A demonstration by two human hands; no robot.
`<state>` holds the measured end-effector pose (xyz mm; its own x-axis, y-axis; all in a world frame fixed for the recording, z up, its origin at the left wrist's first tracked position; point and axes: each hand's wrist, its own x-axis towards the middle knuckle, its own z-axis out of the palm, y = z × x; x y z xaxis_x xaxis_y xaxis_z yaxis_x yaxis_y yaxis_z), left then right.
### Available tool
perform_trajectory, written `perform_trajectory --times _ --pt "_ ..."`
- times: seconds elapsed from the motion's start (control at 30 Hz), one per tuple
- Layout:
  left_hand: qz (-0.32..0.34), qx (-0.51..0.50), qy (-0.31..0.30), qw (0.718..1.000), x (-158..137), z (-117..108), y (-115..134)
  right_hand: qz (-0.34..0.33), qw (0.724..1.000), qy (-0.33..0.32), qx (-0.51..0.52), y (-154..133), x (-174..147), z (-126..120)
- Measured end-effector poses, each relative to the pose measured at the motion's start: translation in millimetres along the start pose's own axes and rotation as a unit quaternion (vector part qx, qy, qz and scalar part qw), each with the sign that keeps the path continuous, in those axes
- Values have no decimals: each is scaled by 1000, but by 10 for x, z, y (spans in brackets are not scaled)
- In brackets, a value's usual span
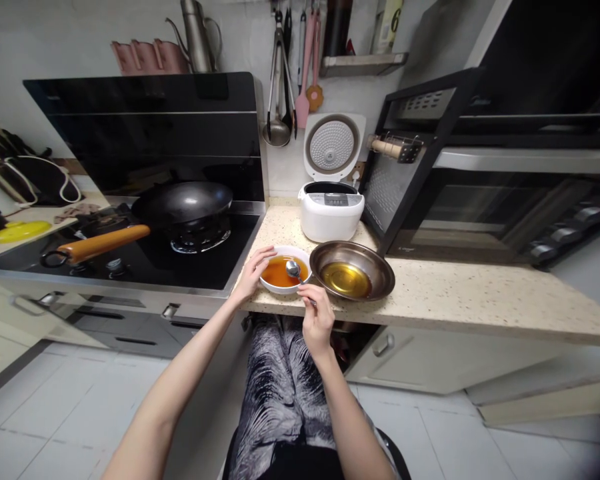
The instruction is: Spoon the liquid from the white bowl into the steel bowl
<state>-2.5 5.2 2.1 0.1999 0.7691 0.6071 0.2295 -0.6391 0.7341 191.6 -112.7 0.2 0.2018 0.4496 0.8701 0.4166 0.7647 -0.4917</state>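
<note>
A white bowl (280,291) of amber-brown liquid sits near the counter's front edge. My left hand (251,275) grips its left side, fingers over the rim. Pinched in my right hand (318,313) is a metal spoon (293,269), its round head over the liquid inside the bowl; whether it touches the surface I cannot tell. Close against the bowl's right side stands a steel bowl (380,270) with clear yellow liquid pooled at the bottom.
Behind the bowls is a white rice cooker (331,217) with its lid raised. On the left, a black wok (185,200) rests on the stove, its wooden handle (107,243) pointing toward the front. An oven (480,207) bounds the right side. Utensils (307,100) hang on the wall.
</note>
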Motion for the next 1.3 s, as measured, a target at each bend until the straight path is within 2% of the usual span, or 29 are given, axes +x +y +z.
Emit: perform_trajectory --times 0.53,0.87,1.3 --pt "2 2 -2 1000 -1 1 -5 28 999 -41 15 118 -17 79" --pt "3 -7 2 1000 -2 6 -15 83 995 6 47 77 -44 81" --pt "-1 -7 3 1000 -3 8 -3 75 995 36 46 2 9 5"
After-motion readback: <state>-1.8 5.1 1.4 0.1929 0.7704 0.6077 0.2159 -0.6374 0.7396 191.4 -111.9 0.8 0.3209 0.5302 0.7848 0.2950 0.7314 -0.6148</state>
